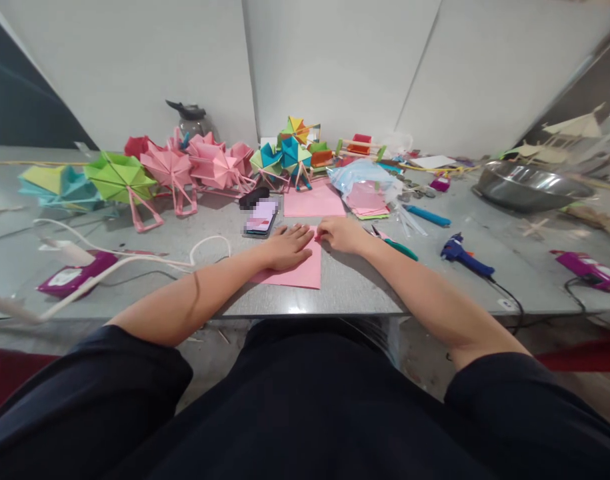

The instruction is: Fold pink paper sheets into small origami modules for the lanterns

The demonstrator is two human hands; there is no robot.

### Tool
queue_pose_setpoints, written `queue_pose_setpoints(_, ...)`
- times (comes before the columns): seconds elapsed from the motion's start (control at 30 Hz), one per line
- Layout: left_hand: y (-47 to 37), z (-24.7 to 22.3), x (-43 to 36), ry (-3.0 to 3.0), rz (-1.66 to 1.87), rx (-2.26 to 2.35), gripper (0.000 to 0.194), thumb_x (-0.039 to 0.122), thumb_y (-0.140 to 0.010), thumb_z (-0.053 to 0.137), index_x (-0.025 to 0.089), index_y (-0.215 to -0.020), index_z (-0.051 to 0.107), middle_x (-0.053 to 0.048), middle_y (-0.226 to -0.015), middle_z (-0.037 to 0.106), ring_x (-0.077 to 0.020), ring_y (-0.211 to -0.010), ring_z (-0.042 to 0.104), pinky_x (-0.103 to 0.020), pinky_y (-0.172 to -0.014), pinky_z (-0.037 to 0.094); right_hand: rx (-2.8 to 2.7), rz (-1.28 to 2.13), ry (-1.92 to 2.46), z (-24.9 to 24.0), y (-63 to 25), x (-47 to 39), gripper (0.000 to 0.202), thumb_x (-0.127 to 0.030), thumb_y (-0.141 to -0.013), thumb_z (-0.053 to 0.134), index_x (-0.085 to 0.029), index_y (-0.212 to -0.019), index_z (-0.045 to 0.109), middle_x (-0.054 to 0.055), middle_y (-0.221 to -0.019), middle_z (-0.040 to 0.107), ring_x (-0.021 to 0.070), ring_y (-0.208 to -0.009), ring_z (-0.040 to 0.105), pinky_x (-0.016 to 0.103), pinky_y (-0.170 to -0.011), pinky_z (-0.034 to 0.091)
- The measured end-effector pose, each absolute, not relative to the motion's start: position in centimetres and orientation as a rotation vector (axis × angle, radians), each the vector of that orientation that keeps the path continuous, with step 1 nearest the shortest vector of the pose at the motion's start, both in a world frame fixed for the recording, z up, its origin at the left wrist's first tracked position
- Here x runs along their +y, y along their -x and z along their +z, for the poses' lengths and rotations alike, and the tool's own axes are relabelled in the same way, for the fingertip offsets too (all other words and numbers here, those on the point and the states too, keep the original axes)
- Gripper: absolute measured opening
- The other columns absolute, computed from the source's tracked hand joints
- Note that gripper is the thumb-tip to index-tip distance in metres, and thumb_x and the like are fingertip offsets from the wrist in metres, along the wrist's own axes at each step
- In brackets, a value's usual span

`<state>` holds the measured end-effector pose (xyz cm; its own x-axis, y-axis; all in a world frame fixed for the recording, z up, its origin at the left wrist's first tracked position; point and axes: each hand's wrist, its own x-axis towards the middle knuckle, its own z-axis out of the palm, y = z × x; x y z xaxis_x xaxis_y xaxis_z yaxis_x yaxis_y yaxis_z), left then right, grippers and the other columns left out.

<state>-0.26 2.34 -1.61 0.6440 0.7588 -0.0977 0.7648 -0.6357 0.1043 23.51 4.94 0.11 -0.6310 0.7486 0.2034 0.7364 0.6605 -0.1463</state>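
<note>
1 purple box's [99,263] label [67,277] blurs; left fingers [299,235] splay, right fingers [325,230] pinch pink paper [302,275].

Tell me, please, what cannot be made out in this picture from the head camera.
All in the head view:
Part of the flat pink paper sheet: hidden under the left hand.
Whether the right hand pinches that sheet: its own curled shape hides the contact.
The screen content of the flat, dark-edged phone: blurred into blocks.
Wording on the purple box at left: too small and blurred.
The bottom of the round, shiny metal bowl: hidden by its near wall.
</note>
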Motion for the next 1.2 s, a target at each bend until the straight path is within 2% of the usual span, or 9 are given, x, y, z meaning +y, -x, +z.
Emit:
queue_pose_setpoints(0.1, 0.3, -1.9, 2.5, -2.747, -0.051, 1.258, 0.077, 0.055, -0.111, 0.024, 0.017, -0.179, 0.02, -0.013, -0.186, 0.013, -0.0314, -0.174, 0.011, -0.054, -0.138, 0.008, -2.68, 0.11, 1.119, -0.1, -23.5, 5.1, 0.018, -0.016, -0.098, 0.066, -0.02, -0.1, 0.084, 0.009, -0.109, 0.08, 0.0249, -0.106, 0.072, 0.033, -0.094, 0.049)
queue_pose_setpoints(0.37, 0.4, -1.9, 2.7, -2.756, -0.055, 1.255, 0.074, 0.05, -0.112, 0.022, 0.018, -0.179, 0.019, -0.012, -0.186, 0.014, -0.0307, -0.174, 0.013, -0.056, -0.137, 0.011, -2.72, 0.183, 0.829, -0.6, -24.4, 4.3, 0.02, -0.023, -0.099, 0.068, -0.023, -0.094, 0.087, 0.006, -0.1, 0.081, 0.022, -0.091, 0.07, 0.033, -0.083, 0.048)
queue_pose_setpoints(0.7, 0.1, -1.3, 2.3, -2.752, -0.068, 1.275, 0.075, 0.05, -0.112, 0.023, 0.018, -0.179, 0.019, -0.013, -0.186, 0.016, -0.0312, -0.173, 0.015, -0.058, -0.137, 0.013, -2.773, 0.262, 0.728, -0.4, -24.3, 2.7, 0.022, -0.017, -0.096, 0.067, -0.022, -0.097, 0.088, 0.008, -0.099, 0.081, 0.022, -0.091, 0.069, 0.034, -0.083, 0.048)
queue_pose_setpoints(0.87, 0.0, -0.9, 1.9, -2.744, -0.081, 1.28, 0.078, 0.055, -0.11, 0.025, 0.019, -0.179, 0.019, -0.013, -0.186, 0.017, -0.0322, -0.173, 0.016, -0.058, -0.137, 0.013, -2.808, 0.372, 0.631, -0.2, -24.0, 1.3, 0.021, -0.019, -0.097, 0.068, -0.021, -0.095, 0.088, 0.008, -0.094, 0.08, 0.0215, -0.086, 0.069, 0.034, -0.079, 0.048)
queue_pose_setpoints(1.2, -0.3, -0.5, 1.6, -2.723, -0.123, 1.286, 0.08, 0.058, -0.11, 0.025, 0.019, -0.179, 0.016, -0.011, -0.186, 0.014, -0.0306, -0.174, 0.012, -0.056, -0.138, 0.009, -2.855, 0.384, 0.528, 0.7, -23.6, -2.4, 0.025, -0.014, -0.1, 0.063, -0.021, -0.099, 0.087, 0.009, -0.099, 0.079, 0.023, -0.094, 0.07, 0.036, -0.082, 0.049)
